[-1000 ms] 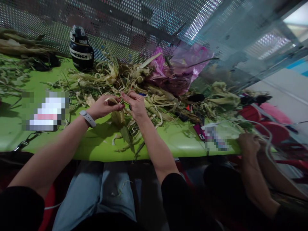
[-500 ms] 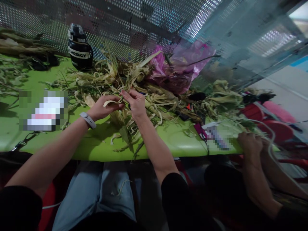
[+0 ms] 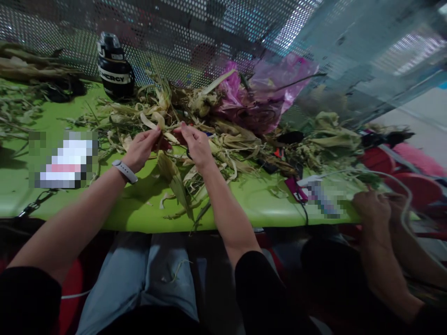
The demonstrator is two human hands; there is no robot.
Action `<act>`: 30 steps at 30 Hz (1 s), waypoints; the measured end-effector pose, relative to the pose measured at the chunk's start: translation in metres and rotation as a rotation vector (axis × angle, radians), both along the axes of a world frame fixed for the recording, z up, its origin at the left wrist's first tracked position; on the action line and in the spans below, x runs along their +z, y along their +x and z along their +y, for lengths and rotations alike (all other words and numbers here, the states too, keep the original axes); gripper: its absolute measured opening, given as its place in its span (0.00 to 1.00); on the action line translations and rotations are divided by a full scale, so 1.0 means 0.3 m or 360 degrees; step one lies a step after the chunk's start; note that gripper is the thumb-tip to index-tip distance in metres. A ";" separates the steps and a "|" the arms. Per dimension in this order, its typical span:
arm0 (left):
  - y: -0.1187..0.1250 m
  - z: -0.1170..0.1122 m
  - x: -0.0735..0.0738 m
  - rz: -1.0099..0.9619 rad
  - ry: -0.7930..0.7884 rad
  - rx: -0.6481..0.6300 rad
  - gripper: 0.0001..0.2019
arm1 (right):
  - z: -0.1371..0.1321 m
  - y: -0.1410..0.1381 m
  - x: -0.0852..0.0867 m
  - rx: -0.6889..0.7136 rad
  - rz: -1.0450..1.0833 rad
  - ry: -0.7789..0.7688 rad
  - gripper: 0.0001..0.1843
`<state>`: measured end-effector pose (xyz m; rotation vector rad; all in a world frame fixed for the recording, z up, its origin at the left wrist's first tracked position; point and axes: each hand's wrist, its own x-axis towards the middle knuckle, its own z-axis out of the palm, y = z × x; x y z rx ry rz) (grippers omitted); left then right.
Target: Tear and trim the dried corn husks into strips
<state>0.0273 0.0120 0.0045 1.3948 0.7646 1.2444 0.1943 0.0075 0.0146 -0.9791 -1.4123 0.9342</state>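
Observation:
My left hand [image 3: 141, 148], with a pale band at the wrist, pinches a curling strip of corn husk [image 3: 149, 122] between thumb and fingers. Close by on the right, my right hand [image 3: 198, 146] has its thumb and fingers pressed together on the other end of the strip. Both hands are raised over the lime-green table [image 3: 139, 204]. Beneath them lies a broader husk leaf [image 3: 174, 179]. Just behind is a tangled heap of dry corn husks [image 3: 200, 104]. The fingertips are small and partly hidden.
A black bottle [image 3: 117, 77] stands behind the heap, near a perforated metal screen [image 3: 157, 28]. A pink plastic bag [image 3: 263, 107] rests in the husks. A blurred-out phone [image 3: 66, 160] lies left. At right are a white cable [image 3: 377, 171] and another person's hands [image 3: 372, 204].
My hands have moved slightly apart, the left one a little to the left and up. The husk strip now curls above my left fingers. The view has shifted slightly.

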 end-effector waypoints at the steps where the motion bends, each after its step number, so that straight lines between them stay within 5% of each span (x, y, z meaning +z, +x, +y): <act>1: -0.001 0.004 0.000 -0.0027 -0.0011 0.0054 0.26 | -0.002 0.004 0.003 -0.0026 -0.0077 0.0035 0.27; 13: 0.023 -0.024 0.007 0.0318 -0.0032 0.0236 0.24 | -0.018 -0.005 0.001 0.0145 -0.0344 -0.0005 0.18; 17: 0.024 -0.019 0.012 0.0194 -0.0055 0.0287 0.24 | -0.014 0.008 0.001 0.0206 -0.0489 0.0204 0.14; 22: 0.026 -0.020 0.013 0.0137 -0.0077 0.0351 0.24 | -0.026 0.013 0.008 0.0297 -0.0504 0.0088 0.17; 30: 0.035 -0.018 -0.011 0.0064 0.0013 0.0368 0.19 | 0.005 0.013 -0.018 0.0160 -0.0466 0.0280 0.19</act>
